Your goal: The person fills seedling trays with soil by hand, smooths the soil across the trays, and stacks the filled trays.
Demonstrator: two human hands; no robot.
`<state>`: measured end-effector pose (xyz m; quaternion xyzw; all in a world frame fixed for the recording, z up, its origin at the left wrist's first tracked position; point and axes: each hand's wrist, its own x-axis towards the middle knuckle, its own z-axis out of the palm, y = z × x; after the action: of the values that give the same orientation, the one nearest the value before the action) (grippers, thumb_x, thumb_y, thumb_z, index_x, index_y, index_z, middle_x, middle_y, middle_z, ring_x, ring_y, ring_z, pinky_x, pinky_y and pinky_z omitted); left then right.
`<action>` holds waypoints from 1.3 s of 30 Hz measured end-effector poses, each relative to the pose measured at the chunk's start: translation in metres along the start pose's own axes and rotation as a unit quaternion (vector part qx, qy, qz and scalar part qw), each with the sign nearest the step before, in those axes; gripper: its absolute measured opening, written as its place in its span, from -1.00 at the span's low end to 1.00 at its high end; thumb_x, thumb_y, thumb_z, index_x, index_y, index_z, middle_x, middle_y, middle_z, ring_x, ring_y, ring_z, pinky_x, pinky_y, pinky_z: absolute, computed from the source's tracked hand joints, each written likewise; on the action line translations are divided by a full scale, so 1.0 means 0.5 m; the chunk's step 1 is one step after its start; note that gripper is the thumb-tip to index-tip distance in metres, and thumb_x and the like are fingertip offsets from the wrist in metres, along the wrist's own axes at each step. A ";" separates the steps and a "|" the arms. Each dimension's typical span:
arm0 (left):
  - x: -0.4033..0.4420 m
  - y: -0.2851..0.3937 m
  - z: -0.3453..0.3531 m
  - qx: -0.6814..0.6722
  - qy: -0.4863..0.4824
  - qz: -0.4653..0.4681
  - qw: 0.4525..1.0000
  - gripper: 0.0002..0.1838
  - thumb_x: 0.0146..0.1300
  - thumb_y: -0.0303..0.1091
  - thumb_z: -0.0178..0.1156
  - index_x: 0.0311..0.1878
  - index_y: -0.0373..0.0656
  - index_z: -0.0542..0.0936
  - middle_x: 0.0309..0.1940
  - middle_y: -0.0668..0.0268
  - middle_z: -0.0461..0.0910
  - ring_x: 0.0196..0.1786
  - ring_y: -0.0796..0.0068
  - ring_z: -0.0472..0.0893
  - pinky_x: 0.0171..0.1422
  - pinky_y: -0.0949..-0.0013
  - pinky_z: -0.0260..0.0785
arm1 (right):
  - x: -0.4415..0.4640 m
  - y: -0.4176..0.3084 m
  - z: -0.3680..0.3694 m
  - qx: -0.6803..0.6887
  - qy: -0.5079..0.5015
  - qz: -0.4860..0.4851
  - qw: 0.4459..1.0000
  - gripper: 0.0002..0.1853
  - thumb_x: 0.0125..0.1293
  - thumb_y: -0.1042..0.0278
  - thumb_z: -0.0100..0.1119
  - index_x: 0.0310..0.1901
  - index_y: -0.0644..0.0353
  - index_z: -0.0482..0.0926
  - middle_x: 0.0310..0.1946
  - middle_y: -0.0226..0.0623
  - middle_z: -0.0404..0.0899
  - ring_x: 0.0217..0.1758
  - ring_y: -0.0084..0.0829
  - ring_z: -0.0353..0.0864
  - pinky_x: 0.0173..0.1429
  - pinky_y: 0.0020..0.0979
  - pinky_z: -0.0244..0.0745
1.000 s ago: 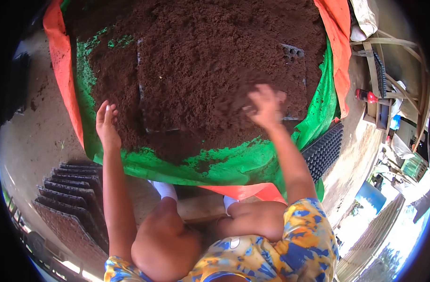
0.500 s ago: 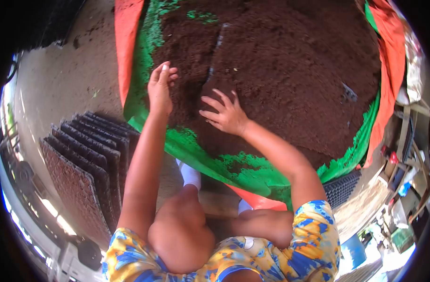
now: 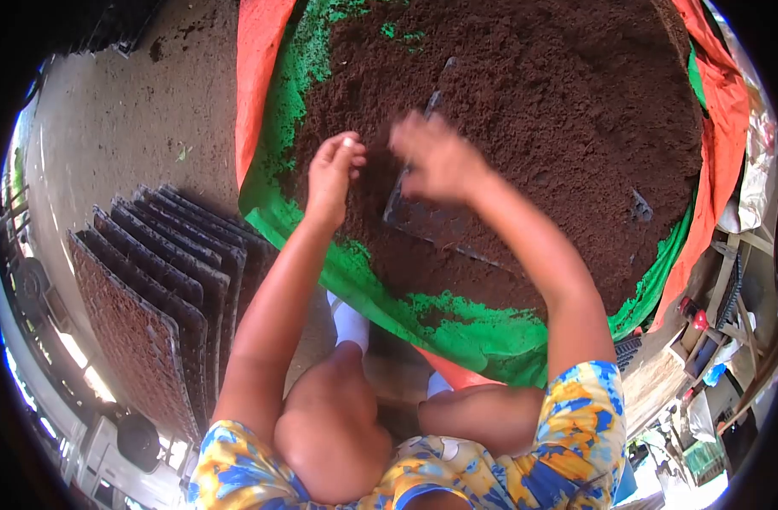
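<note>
At the left of the frame, a row of thin black rectangular trays point(image 3: 134, 331), the front one faced with brown crumbly matter, leans together on the grey-brown floor point(image 3: 151, 127). Next to the right, a bright orange sheet point(image 3: 257, 93) runs down from the top edge, lined on its inner side by a crumpled green sheet point(image 3: 482, 331) that curves round below the centre. A foot in a white sock point(image 3: 348, 325) shows under its lower edge

Left of centre, the left hand point(image 3: 331, 174) hangs over the heap's left margin, its fingers loosely curled and the thumb close to them, a narrow gap at most; whether it pinches anything, I cannot tell. The dark brown crumbly soil point(image 3: 542, 110) fills the upper centre and right. In the middle of it lies a grey-black rectangular plastic tray point(image 3: 440, 223), mostly buried, with its left and lower edges bared

Just above that left edge, the right hand point(image 3: 444, 160) is blurred, fingers spread wide with the thumb well apart from them; whether it touches the soil is hidden by the blur. Farther right, a small grey perforated piece point(image 3: 641, 206) pokes through. Near the right edge lies a red and dark bottle point(image 3: 693, 313), any lettering on it too small to read
</note>
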<state>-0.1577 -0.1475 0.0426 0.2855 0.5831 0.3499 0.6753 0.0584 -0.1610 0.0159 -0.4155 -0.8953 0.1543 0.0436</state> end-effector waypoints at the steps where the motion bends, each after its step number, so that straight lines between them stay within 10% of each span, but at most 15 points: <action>1: -0.020 -0.010 0.006 0.024 -0.033 -0.042 0.998 -0.71 0.23 -0.19 0.10 -0.06 -0.13 0.47 -0.29 0.41 0.54 -0.32 0.64 0.49 -0.28 0.54 0.28 | 0.034 0.054 -0.021 0.058 0.058 0.108 0.991 -0.15 0.16 -0.38 -0.24 0.31 0.14 0.08 0.37 -0.21 -0.07 0.43 -0.21 -0.10 0.43 -0.13 -0.20; 4: -0.048 -0.056 0.007 0.180 -0.132 -0.116 0.968 -0.66 0.21 -0.18 0.13 -0.01 -0.12 0.46 -0.25 0.44 0.52 -0.22 0.66 0.45 -0.21 0.53 0.26 | 0.062 0.065 -0.044 -0.008 0.153 0.196 0.968 -0.09 0.15 -0.47 -0.45 0.34 0.13 -0.01 0.38 -0.18 -0.14 0.44 -0.19 -0.18 0.43 -0.10 -0.27; 8: -0.038 -0.124 0.012 0.208 -0.113 -0.054 0.970 -0.71 0.23 -0.27 0.09 -0.05 -0.21 0.46 -0.33 0.34 0.54 -0.27 0.56 0.47 -0.16 0.43 0.31 | 0.008 -0.004 0.008 0.031 -0.027 0.000 0.999 -0.10 0.16 -0.47 -0.49 0.35 0.11 -0.02 0.39 -0.23 -0.14 0.46 -0.26 -0.22 0.44 -0.13 -0.31; 14: -0.068 -0.086 0.038 0.352 -0.127 -0.003 0.927 -0.79 0.20 -0.31 0.11 -0.19 -0.23 0.44 -0.45 0.23 0.54 -0.35 0.45 0.51 -0.21 0.34 0.34 | 0.186 0.087 -0.026 -0.010 0.259 0.429 0.866 -0.16 0.26 -0.31 -0.40 0.32 0.31 -0.03 0.37 -0.02 -0.12 0.45 -0.12 -0.23 0.43 -0.13 -0.28; 20: -0.128 -0.139 -0.029 0.364 -0.119 -0.011 0.924 -0.80 0.19 -0.31 0.13 -0.23 -0.23 0.43 -0.49 0.21 0.53 -0.39 0.44 0.51 -0.25 0.36 0.34 | 0.107 -0.004 0.023 0.021 0.165 0.398 0.902 -0.17 0.27 -0.29 -0.36 0.34 0.29 -0.10 0.38 -0.04 -0.21 0.46 -0.15 -0.33 0.45 -0.19 -0.36; 24: -0.124 -0.163 -0.043 0.358 -0.111 0.005 0.927 -0.80 0.19 -0.31 0.13 -0.22 -0.25 0.47 -0.51 0.28 0.52 -0.42 0.51 0.50 -0.27 0.41 0.35 | -0.172 0.090 -0.059 0.270 0.151 0.571 0.761 -0.21 0.27 -0.16 -0.17 0.37 0.11 -0.17 0.38 -0.01 -0.19 0.42 -0.03 -0.15 0.42 -0.15 -0.18; 28: -0.127 -0.116 -0.036 0.237 -0.008 0.023 0.971 -0.81 0.25 -0.32 0.08 -0.28 -0.28 0.48 -0.49 0.44 0.48 -0.43 0.63 0.43 -0.30 0.53 0.31 | -0.403 0.159 -0.048 0.059 0.328 0.772 0.541 -0.26 0.31 -0.14 -0.25 0.30 0.34 0.00 0.17 0.24 0.19 0.32 0.03 0.08 0.33 -0.18 0.05; 29: -0.120 -0.106 -0.034 0.187 0.007 0.039 0.982 -0.84 0.26 -0.34 0.06 -0.28 -0.26 0.47 -0.46 0.43 0.47 -0.41 0.64 0.42 -0.29 0.55 0.30 | -0.400 0.165 -0.029 -0.218 0.379 0.662 0.608 -0.46 0.25 0.10 -0.07 0.07 0.45 0.24 0.00 0.19 0.32 0.13 0.05 0.28 0.16 -0.11 0.21; 30: -0.115 -0.099 -0.030 0.135 0.024 0.053 0.989 -0.87 0.27 -0.37 0.04 -0.28 -0.24 0.47 -0.43 0.42 0.45 -0.39 0.65 0.41 -0.28 0.57 0.30 | -0.260 0.059 -0.160 0.034 0.326 0.711 0.622 -0.71 0.11 0.32 0.05 -0.24 0.37 0.31 -0.27 0.02 0.37 -0.11 -0.03 0.37 -0.02 -0.09 0.24; 31: -0.114 -0.086 -0.019 0.142 0.029 0.088 0.986 -0.90 0.27 -0.39 0.02 -0.25 -0.22 0.45 -0.40 0.42 0.44 -0.38 0.66 0.40 -0.28 0.57 0.29 | -0.202 0.015 -0.119 0.033 0.362 0.554 0.749 -0.75 0.23 0.25 -0.09 -0.30 0.33 0.34 -0.31 -0.07 0.30 -0.22 -0.12 0.29 0.02 -0.10 0.19; 33: -0.096 -0.078 -0.012 0.129 0.015 0.139 0.982 -0.89 0.26 -0.43 -0.01 -0.17 -0.19 0.42 -0.34 0.41 0.41 -0.34 0.68 0.39 -0.26 0.58 0.28 | -0.074 -0.125 -0.063 0.020 0.258 0.332 0.907 -0.44 0.19 0.01 0.00 0.06 0.33 0.31 0.11 0.05 0.25 0.23 -0.03 0.18 0.27 -0.09 0.07; 39: -0.105 -0.065 0.012 0.096 0.044 0.079 0.991 -0.88 0.24 -0.41 0.05 -0.16 -0.15 0.44 -0.32 0.45 0.43 -0.29 0.68 0.40 -0.18 0.58 0.27 | -0.099 -0.145 0.047 0.124 0.111 0.327 0.930 -0.05 0.12 -0.22 0.01 0.35 0.26 -0.13 0.39 -0.05 -0.28 0.47 -0.14 -0.39 0.45 -0.17 -0.40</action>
<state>-0.1514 -0.2088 0.0484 0.3786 0.6187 0.3565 0.5889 0.0326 -0.2483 0.0189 -0.6908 -0.6734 0.2221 0.1412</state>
